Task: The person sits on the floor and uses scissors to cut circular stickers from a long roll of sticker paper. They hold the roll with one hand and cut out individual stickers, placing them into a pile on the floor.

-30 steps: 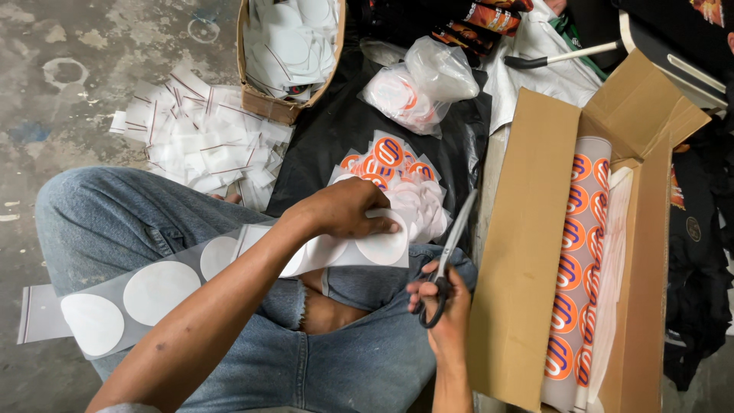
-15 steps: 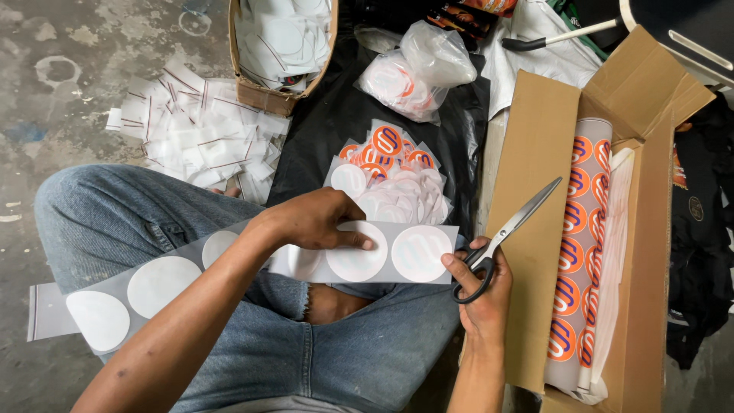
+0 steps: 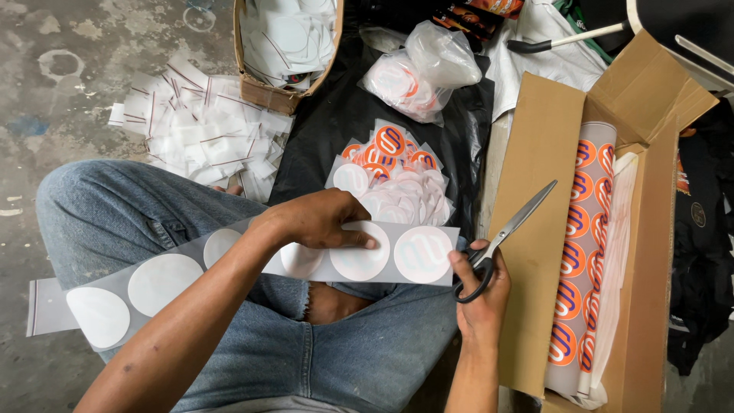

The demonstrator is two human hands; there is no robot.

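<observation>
Across the lap, the left hand pins a grey strip of round white stickers while the right hand grips scissors, blades shut, at its end. Beyond, a pile of cut stickers lies done. Several circles remain uncut, and a printed roll waits in the cardboard box.

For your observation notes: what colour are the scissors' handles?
Black, seen in the head view: the scissors are in the right hand.
</observation>
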